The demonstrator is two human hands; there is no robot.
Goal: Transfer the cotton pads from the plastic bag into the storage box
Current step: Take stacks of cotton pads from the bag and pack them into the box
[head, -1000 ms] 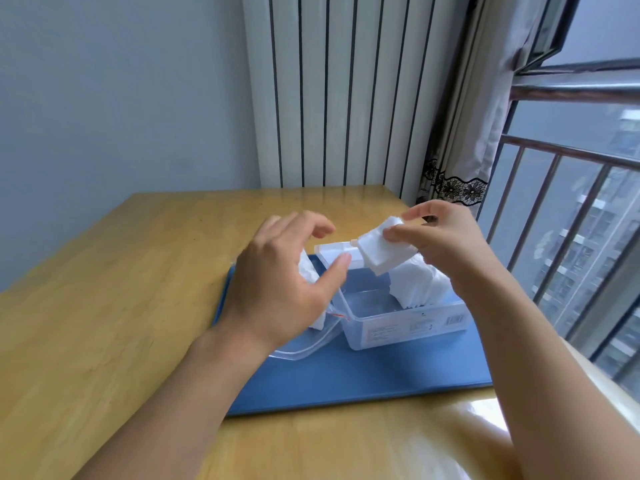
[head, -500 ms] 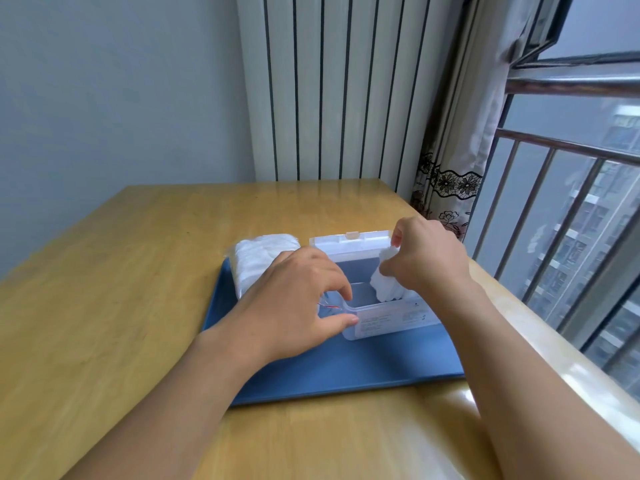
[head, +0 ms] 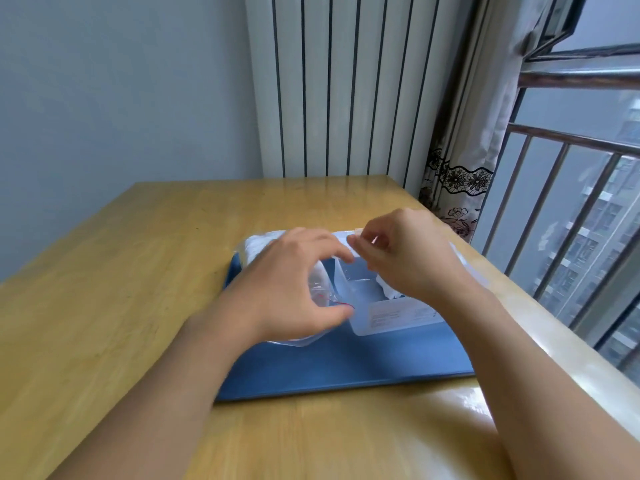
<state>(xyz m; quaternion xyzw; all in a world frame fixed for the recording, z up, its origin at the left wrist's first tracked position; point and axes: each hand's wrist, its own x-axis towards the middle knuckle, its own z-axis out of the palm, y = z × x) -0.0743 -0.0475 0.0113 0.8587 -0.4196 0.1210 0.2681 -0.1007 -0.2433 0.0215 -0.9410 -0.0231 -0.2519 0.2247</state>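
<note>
A clear plastic bag (head: 313, 284) with a red zip line lies on the left part of the blue tray (head: 346, 368). White cotton pads (head: 258, 244) show inside it beyond my left hand (head: 291, 289). That hand grips the bag's mouth, with the thumb by the red line. The translucent storage box (head: 398, 315) stands to the right with its lid up, and white cotton pads (head: 389, 291) sit inside it. My right hand (head: 405, 254) hovers over the box with curled fingers. Its fingertips are close to my left fingers, and nothing shows between them.
The tray sits on a wooden table (head: 138, 271) against a white radiator (head: 346, 84). On the right, a stone sill (head: 540, 320), a curtain (head: 464, 161) and window bars (head: 568, 188) run close to the box.
My right hand pushed a cotton pad down into the box, then rose out empty and shifted left toward my left hand. My left hand has kept hold of the bag.
</note>
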